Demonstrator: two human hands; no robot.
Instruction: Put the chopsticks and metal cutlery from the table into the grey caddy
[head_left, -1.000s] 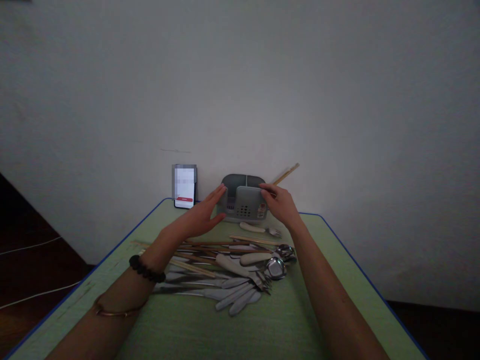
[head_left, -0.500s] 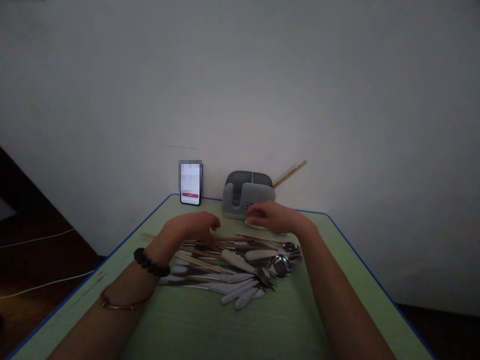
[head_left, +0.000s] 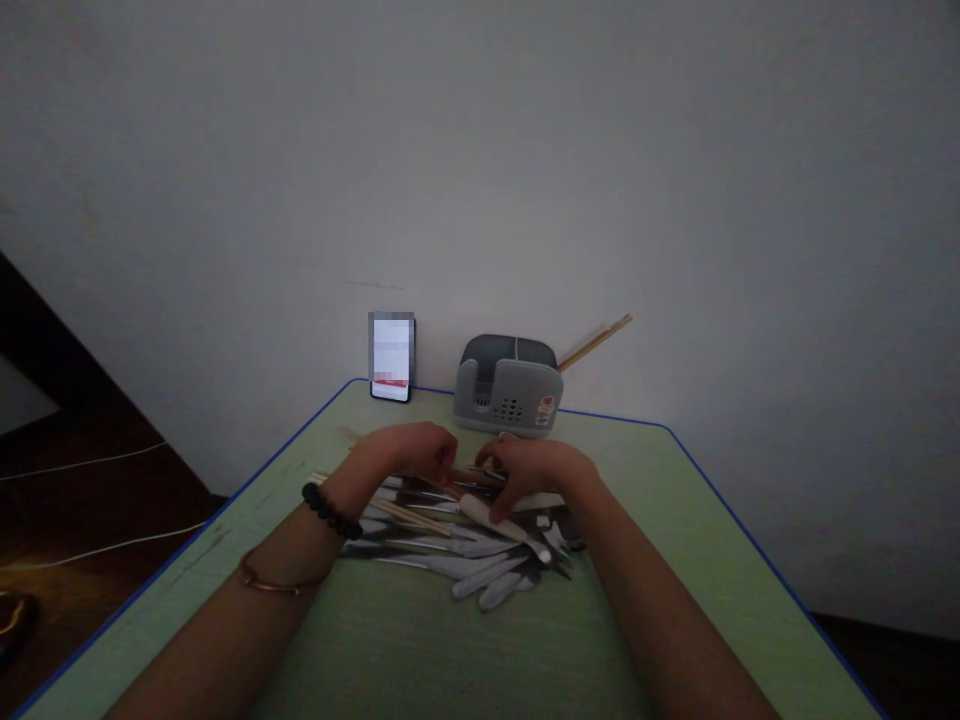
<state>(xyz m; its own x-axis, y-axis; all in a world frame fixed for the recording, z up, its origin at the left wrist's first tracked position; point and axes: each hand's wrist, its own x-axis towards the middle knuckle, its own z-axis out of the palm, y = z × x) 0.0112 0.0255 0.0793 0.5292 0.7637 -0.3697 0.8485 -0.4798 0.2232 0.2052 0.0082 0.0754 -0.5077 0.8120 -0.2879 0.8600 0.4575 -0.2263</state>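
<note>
A pile of cutlery lies on the table: pale chopsticks (head_left: 409, 513), metal knives (head_left: 420, 562) with grey handles and a white-handled piece (head_left: 487, 515). My left hand (head_left: 420, 452) is over the back of the pile with fingers curled down; what they hold, if anything, is hidden. Just right of it, my right hand (head_left: 536, 468) reaches down into the pile, thumb and fingers apart around brown wooden handles (head_left: 476, 478). The thumb is close to the white handle. Spoon and fork heads at the pile's right are partly covered by my right wrist.
Behind the pile stands a grey cutlery holder (head_left: 525, 395) with compartments, near the wall. Chopsticks (head_left: 600, 340) slant out to its right. A lit phone (head_left: 391, 360) leans on the wall at the left. The green table (head_left: 442, 660) has a blue edge.
My right hand has come down from in front of the holder into the cutlery, and the white-handled piece lies shifted. My left hand has moved slightly right, its fingers more curled. The view has shifted a little.
</note>
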